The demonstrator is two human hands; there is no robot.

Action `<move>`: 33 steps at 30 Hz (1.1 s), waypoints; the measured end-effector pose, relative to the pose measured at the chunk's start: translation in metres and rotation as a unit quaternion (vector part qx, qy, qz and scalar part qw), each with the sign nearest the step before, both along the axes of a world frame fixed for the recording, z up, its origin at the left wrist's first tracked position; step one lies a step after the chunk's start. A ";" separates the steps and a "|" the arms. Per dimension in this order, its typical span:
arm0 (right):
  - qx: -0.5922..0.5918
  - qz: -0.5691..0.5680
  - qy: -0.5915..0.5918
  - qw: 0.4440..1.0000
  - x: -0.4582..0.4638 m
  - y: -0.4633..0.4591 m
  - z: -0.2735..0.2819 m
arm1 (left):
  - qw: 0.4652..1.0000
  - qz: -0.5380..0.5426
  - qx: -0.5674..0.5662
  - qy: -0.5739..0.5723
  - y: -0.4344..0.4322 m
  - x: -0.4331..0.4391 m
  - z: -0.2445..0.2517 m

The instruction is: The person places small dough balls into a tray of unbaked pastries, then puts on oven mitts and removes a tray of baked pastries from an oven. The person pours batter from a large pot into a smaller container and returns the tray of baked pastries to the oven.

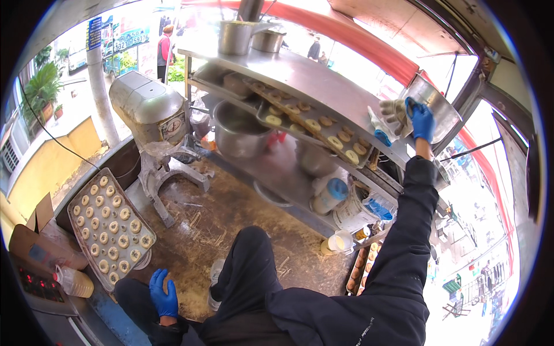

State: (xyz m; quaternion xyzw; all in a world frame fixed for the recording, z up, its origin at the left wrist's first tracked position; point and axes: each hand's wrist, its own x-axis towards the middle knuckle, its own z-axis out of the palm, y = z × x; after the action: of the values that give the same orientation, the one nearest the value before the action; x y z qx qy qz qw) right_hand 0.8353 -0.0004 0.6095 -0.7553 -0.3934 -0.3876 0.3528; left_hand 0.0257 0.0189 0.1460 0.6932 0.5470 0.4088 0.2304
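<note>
My right hand (420, 120), in a blue glove, reaches to the far right end of the metal worktop (298, 78). Its fingers are closed on the edge of a whitish fabric work glove (396, 113), beside a large metal pot (437, 106). Another white glove with a blue cuff (381, 129) lies just left of it on the worktop. My left hand (164, 294), also blue-gloved, hangs by my left knee with its fingers apart and nothing in it. Near it, at the left, a baking tray (130, 207) bears rows of small ring-shaped dough pieces with dark specks.
A dough mixer (151, 112) stands behind the tray. Under the worktop are trays of ring-shaped pieces (312, 125), a deep metal pot (240, 134) and plastic tubs (331, 197). A jug (73, 281) stands lower left, a white container (339, 242) on the floor's right side. People are outside.
</note>
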 end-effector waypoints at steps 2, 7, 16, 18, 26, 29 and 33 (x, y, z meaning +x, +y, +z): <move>0.001 0.068 0.155 0.986 -0.035 -0.014 0.042 | 1.000 -0.005 0.010 -0.003 0.002 0.007 0.011; -0.129 0.339 0.226 0.904 -0.180 -0.031 0.030 | 0.992 -0.077 -0.012 -0.100 0.013 0.048 0.076; -0.339 0.610 0.049 0.714 -0.465 0.061 -0.285 | 0.961 -0.194 -0.083 -0.178 0.024 0.120 0.159; -0.319 0.621 0.080 0.711 -0.508 0.064 -0.328 | 0.983 -0.143 -0.113 -0.032 0.026 0.106 0.147; -0.186 0.615 0.144 0.753 -0.586 0.070 -0.404 | 0.994 0.020 -0.008 0.105 0.039 0.069 0.051; -0.231 0.477 0.289 0.797 -0.600 0.057 -0.430 | 0.985 0.054 -0.129 0.098 0.049 0.066 0.024; -0.451 0.401 0.414 0.681 -0.584 0.057 -0.464 | 0.989 0.005 -0.072 0.127 0.038 0.063 0.009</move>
State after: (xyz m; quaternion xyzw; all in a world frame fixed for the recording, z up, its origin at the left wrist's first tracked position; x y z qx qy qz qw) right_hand 0.2518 0.0564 0.1452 -0.6766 -0.5997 0.3676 0.2177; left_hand 0.0890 0.0565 0.1554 0.7183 0.6032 0.2781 0.2070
